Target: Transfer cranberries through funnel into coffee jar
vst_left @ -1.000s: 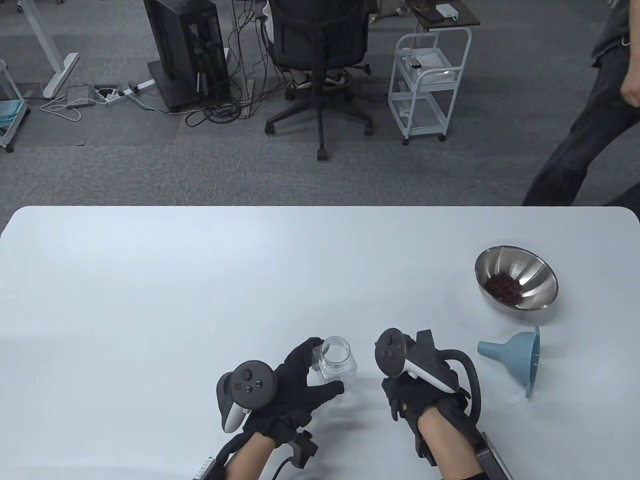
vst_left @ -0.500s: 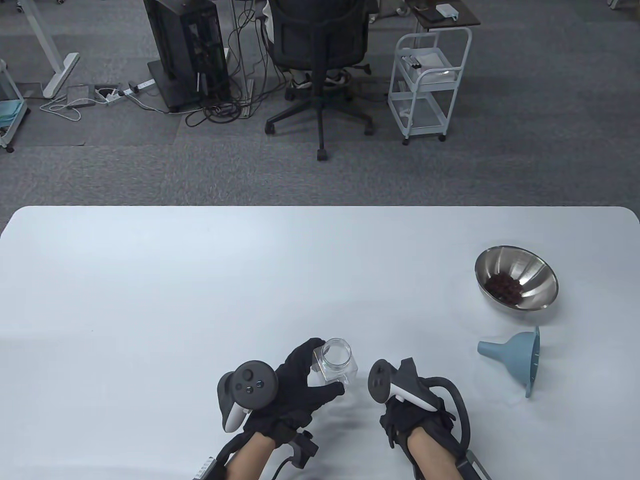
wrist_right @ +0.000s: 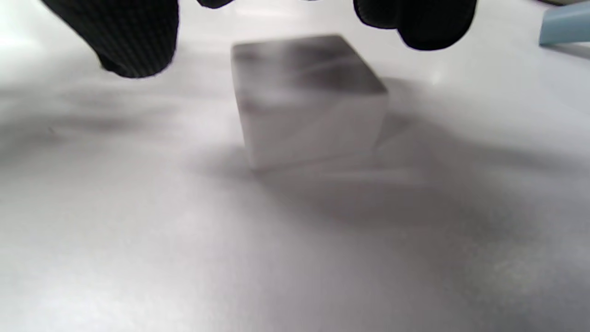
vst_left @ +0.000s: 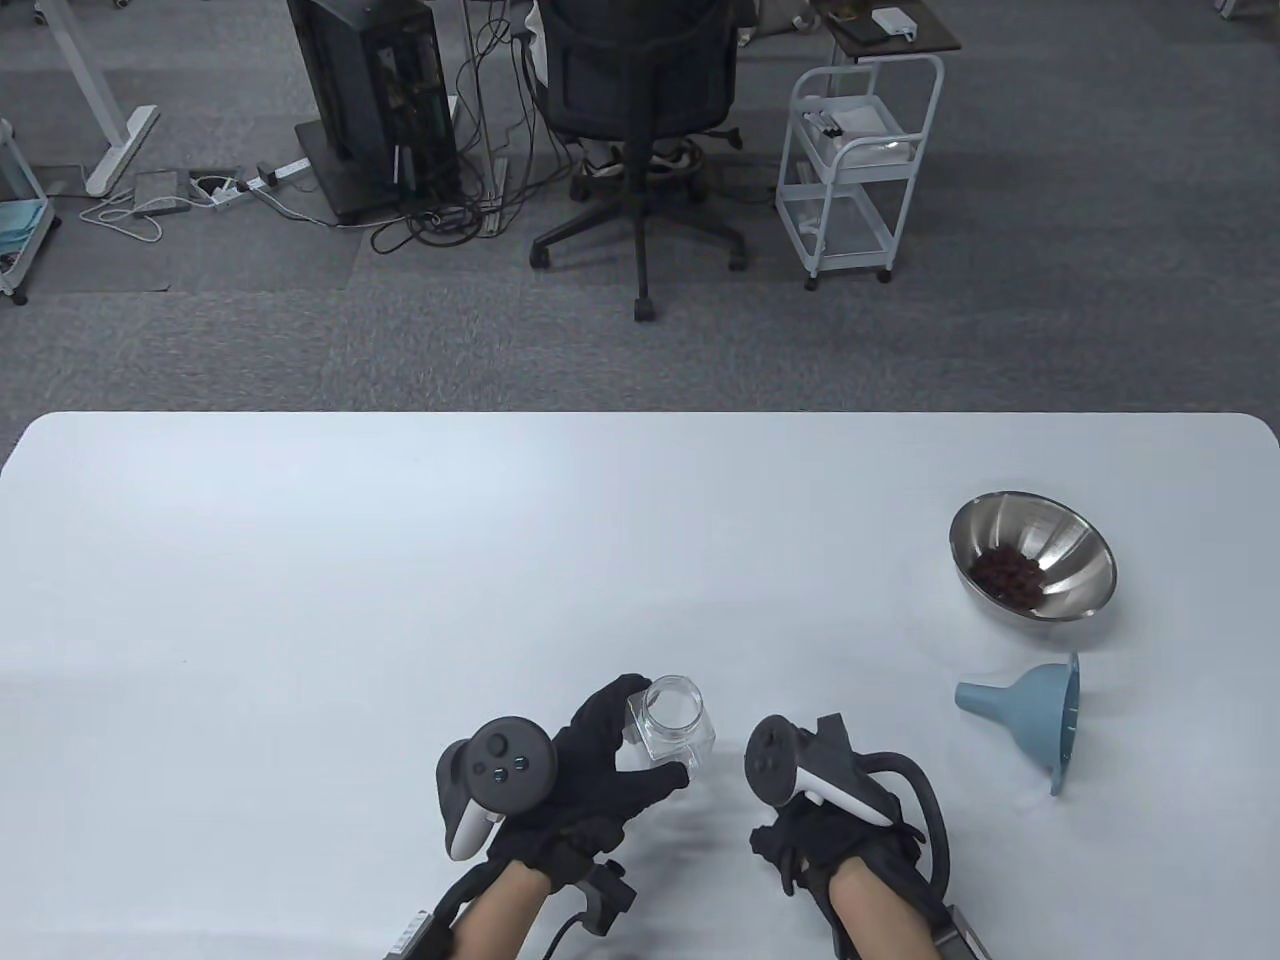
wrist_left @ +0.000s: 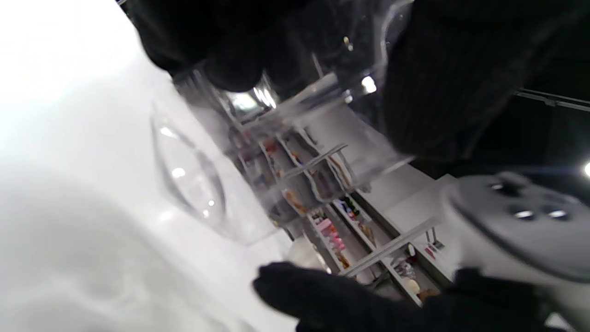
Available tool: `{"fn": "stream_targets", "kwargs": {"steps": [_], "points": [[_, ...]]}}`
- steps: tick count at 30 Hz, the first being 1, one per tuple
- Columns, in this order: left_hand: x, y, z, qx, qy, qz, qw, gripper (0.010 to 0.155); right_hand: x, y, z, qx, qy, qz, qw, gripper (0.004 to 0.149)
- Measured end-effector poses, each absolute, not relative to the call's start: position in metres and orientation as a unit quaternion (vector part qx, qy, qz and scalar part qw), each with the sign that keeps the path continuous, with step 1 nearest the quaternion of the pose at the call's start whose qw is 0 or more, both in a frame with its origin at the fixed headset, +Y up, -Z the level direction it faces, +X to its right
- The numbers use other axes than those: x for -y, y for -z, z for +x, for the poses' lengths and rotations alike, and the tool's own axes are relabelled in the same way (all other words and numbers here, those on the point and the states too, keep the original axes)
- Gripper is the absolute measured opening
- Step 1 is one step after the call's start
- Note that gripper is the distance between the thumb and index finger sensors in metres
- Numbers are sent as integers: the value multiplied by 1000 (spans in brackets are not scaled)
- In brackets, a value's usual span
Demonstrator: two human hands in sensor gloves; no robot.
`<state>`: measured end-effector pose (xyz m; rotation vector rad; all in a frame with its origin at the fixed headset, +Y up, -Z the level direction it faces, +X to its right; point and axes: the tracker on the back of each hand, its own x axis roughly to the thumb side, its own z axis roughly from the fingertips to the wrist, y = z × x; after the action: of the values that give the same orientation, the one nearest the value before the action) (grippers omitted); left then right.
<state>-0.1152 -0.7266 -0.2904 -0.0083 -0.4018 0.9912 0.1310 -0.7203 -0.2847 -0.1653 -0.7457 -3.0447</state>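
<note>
- Left hand [vst_left: 590, 775] grips the coffee jar [vst_left: 676, 733] w/ fingers on its far side and thumb at the near side; prob. steadying it so the mouth stays up and put for a funnel.
- Jar stands near the table's [vst_left: 400, 560] near edge, about mid-width; lid is off, mouth open.
- Right hand [vst_left: 830, 850] sits just right of the jar, not touching it, palm down, near edge too. Right wrist view: fingertips [wrist_right: 133, 41] hang above a small blurry square block [wrist_right: 309, 99], nothing between them. Could be the jar's lid, can't tell. How far the fingers are spread: can't tell.
- Funnel [vst_left: 1035, 715] lies on its side toward the right edge, spout pointing left, wide rim right; untouched, well apart from both hands.
- Steel bowl [vst_left: 1032, 556] beyond the funnel, closer to the right edge, tipped a bit; cranberries [vst_left: 1008, 578] pooled in its bottom. Looks staged on the right hand's side for an easy reach.
- Jar looks: clear, squarish body w/ round neck, empty, glassy glints in left wrist view; slick, so a firm wrap makes sense.
- Judgement: early stage, no berries moved; funnel to jar mouth likely next.
</note>
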Motion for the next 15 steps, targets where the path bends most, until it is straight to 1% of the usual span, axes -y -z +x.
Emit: {"fn": "stream_targets", "kwargs": {"steps": [4, 9, 15], "points": [[725, 293, -116, 186, -473, -4, 861, 89, 696, 281, 144, 173, 983, -50, -47, 77], [724, 305, -112, 177, -468, -20, 865, 90, 669, 277, 171, 88, 991, -21, -100, 75], [732, 328, -104, 152, -459, -47, 874, 91, 653, 273, 200, 5, 987, 3, -159, 74]]}}
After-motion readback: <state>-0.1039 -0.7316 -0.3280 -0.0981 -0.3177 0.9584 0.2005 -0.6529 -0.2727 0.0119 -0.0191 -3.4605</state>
